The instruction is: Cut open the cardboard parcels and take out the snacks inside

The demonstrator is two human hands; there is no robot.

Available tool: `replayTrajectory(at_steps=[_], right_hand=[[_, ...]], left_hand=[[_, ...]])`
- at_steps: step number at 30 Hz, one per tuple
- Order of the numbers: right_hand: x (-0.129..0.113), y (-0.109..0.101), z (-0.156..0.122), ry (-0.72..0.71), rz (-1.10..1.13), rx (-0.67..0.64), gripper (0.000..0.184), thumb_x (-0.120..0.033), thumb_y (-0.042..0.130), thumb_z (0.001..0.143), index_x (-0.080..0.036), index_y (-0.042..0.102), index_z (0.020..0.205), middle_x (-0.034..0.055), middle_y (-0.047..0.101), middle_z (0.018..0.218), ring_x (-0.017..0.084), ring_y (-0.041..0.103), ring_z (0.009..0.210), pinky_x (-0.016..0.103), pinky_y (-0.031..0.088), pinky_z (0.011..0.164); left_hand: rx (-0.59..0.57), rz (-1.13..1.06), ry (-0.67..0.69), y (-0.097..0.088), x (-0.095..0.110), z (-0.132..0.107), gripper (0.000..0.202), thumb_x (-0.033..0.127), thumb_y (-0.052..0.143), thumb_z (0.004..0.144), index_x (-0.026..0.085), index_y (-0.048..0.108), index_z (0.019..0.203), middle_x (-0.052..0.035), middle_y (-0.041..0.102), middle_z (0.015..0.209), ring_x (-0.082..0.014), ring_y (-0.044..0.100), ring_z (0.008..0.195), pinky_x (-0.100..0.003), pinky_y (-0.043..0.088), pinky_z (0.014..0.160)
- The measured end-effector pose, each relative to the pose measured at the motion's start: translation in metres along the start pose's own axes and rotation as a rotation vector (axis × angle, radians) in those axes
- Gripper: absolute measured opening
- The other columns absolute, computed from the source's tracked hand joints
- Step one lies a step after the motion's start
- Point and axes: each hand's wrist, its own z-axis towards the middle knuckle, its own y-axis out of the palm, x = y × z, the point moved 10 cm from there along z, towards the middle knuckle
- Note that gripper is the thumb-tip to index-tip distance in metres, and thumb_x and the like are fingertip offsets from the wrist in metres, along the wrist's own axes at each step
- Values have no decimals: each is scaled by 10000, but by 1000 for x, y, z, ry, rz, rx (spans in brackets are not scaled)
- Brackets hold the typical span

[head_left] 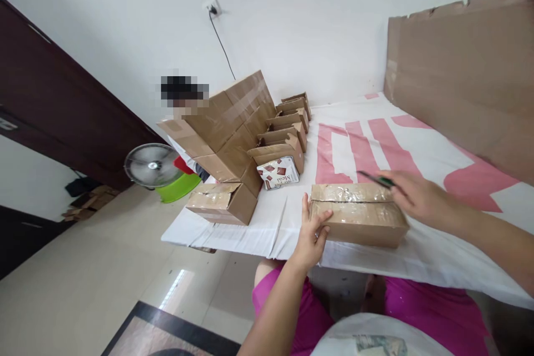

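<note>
A taped cardboard box point(359, 222) lies lengthwise in front of me near the table's edge, with a seam running along its top. My left hand point(312, 231) grips the left end of this box, thumb and fingers on its top and front. Over the box's right end, my right hand point(413, 194) is closed around a knife point(377, 179). Its thin dark blade points left above the box, and some green shows by the fingers. Motion blurs the tool, so its exact shape is unclear.
Stacked cardboard boxes point(233, 117) stand on the left, with a row of open boxes point(287, 128) beside them. A printed pack point(278, 173) leans there. Another taped box point(225, 203) sits at the corner. A person point(183, 92) is behind the stack, near a fan point(153, 164).
</note>
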Motion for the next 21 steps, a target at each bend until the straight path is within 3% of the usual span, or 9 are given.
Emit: replayTrajectory(at_steps=[2, 4, 7, 9, 12, 18, 21], right_hand=[[-61, 23, 15, -190, -45, -191, 477, -196, 399, 863, -249, 557, 1309, 74, 702, 1109, 230, 679, 907, 360, 520, 778], [-104, 43, 22, -298, -130, -300, 459, -131, 406, 844, -277, 619, 1224, 63, 710, 991, 233, 676, 845, 350, 502, 727], [-135, 58, 26, -355, -199, -297, 358, -112, 420, 848, -255, 676, 1053, 85, 687, 874, 245, 656, 802, 350, 472, 698], [-135, 58, 27, -338, -187, -251, 294, -121, 434, 838, -245, 675, 950, 97, 673, 833, 248, 640, 777, 354, 458, 684], [-113, 56, 22, -286, -179, -237, 251, -144, 445, 816, -259, 662, 868, 82, 647, 733, 232, 608, 695, 347, 436, 636], [-67, 29, 1, -193, -329, -281, 308, -125, 427, 788, -254, 679, 909, 64, 629, 750, 199, 575, 656, 306, 372, 582], [-47, 15, -10, -152, -288, -282, 269, -209, 446, 801, -279, 679, 914, 41, 630, 761, 191, 568, 626, 307, 378, 595]], left_hand=[[-5, -14, -10, 1, -1, -1, 373, 118, 479, 944, 218, 564, 1293, -102, -81, 1655, -328, 30, 1527, -564, 253, 1186], [-10, -16, -15, 2, -2, -1, 387, 106, 489, 933, 212, 563, 1297, -107, -42, 1659, -316, 39, 1527, -564, 250, 1189], [-3, -18, -25, 1, -2, -2, 393, 90, 506, 913, 206, 573, 1283, -100, -2, 1662, -303, 21, 1528, -564, 248, 1192], [3, -30, -17, 0, 0, -3, 396, 90, 501, 916, 212, 570, 1287, -96, 0, 1662, -296, 14, 1528, -563, 243, 1194], [12, -52, -7, 0, 4, -5, 397, 95, 475, 934, 230, 563, 1297, -97, 2, 1662, -286, 59, 1528, -547, 249, 1194], [18, -13, -41, 1, 2, -3, 390, 83, 473, 934, 227, 571, 1282, -112, 41, 1658, -295, 63, 1527, -554, 258, 1186], [10, 7, -45, 4, 1, -1, 385, 88, 489, 928, 224, 576, 1278, -119, 75, 1654, -304, 81, 1525, -559, 265, 1185]])
